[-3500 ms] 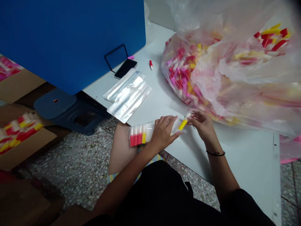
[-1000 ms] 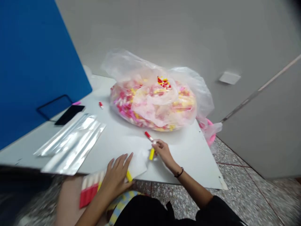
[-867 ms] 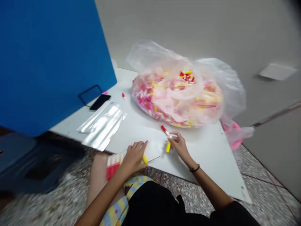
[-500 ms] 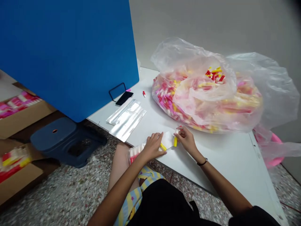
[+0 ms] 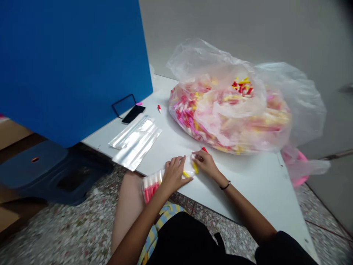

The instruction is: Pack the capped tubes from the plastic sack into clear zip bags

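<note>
A clear plastic bag (image 5: 151, 180) lies at the front edge of the white table, its left part filled with a row of white-and-red sticks (image 5: 150, 190) that look like small markers. My left hand (image 5: 174, 173) grips the bag from above, with a yellow stick (image 5: 186, 174) showing beside its thumb and fingers. At the bag's right end, my right hand (image 5: 203, 161) pinches a yellow-and-white stick (image 5: 195, 168), which is at the bag's mouth; whether it is inside the bag I cannot tell. Just past the right hand's knuckles lies a red stick (image 5: 204, 149).
A big clear sack (image 5: 220, 121) of red, yellow and pink sticks stands on the table (image 5: 248, 191). Flat clear bags (image 5: 138, 143) lie left, near a phone (image 5: 134, 114) and a red-and-white stick (image 5: 159, 108). A blue board (image 5: 77, 66) rises at left above a stool (image 5: 35, 173).
My right hand has brought the yellow-and-white stick left to the bag's end, close to my left hand. The left hand stays on the bag. The whole view has shifted a little.
</note>
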Available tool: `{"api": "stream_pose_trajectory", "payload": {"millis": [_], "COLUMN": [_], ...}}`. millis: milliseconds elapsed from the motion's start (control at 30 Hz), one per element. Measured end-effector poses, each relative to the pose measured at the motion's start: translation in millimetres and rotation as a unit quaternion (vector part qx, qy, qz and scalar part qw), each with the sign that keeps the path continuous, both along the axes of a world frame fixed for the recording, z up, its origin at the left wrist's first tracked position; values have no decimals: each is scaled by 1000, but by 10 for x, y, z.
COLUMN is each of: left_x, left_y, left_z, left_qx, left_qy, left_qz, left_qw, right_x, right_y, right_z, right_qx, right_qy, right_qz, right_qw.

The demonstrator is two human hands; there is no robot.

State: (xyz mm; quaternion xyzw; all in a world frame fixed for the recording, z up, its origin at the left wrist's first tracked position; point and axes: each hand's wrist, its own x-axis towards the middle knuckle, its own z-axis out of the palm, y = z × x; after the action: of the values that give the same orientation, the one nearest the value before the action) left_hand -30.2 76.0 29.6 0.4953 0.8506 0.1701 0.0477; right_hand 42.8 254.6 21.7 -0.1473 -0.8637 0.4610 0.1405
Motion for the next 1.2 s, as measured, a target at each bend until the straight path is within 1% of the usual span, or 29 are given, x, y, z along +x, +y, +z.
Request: {"api": "stream_pose_trajectory", "payload": {"millis": [133, 267, 400, 500, 600, 700, 900, 967, 1067, 1200], "left_x": [34, 72, 85, 95, 111, 131, 171, 179, 185, 187], "left_y": [108, 170, 161, 146, 141, 140, 121, 109, 94, 88], "left_z": [0, 15, 10, -14, -36, -40, -39, -53, -75, -86], "left_qx": [7, 9, 8, 10, 14, 16, 12, 16, 25, 31], "left_qy": [32, 48, 56, 56, 55, 49, 28, 21, 17, 10], "left_qz": [29, 45, 44, 39, 37, 38, 40, 40, 39, 35], "left_qw": [999, 998, 997, 998, 998, 998, 999, 999, 999, 999], "right_x": [-46, -42, -19, -19, -18, 1, 64, 79, 98, 112], "right_y": [-12, 4, 4, -9, -13, 0, 44, 41, 8, -40], "right_z": [-48, -34, 36, 52, 39, 22, -24, -32, -23, 10], "right_qx": [29, 18, 2, -12, -7, 2, -42, -57, -73, -64], "right_qy": [1, 5, -2, -16, -30, -40, -31, -30, -36, -52], "right_qz": [0, -9, 1, 8, 16, 38, 68, 65, 41, 31], "right_qw": [1000, 1000, 1000, 1000, 999, 998, 996, 996, 996, 996]}}
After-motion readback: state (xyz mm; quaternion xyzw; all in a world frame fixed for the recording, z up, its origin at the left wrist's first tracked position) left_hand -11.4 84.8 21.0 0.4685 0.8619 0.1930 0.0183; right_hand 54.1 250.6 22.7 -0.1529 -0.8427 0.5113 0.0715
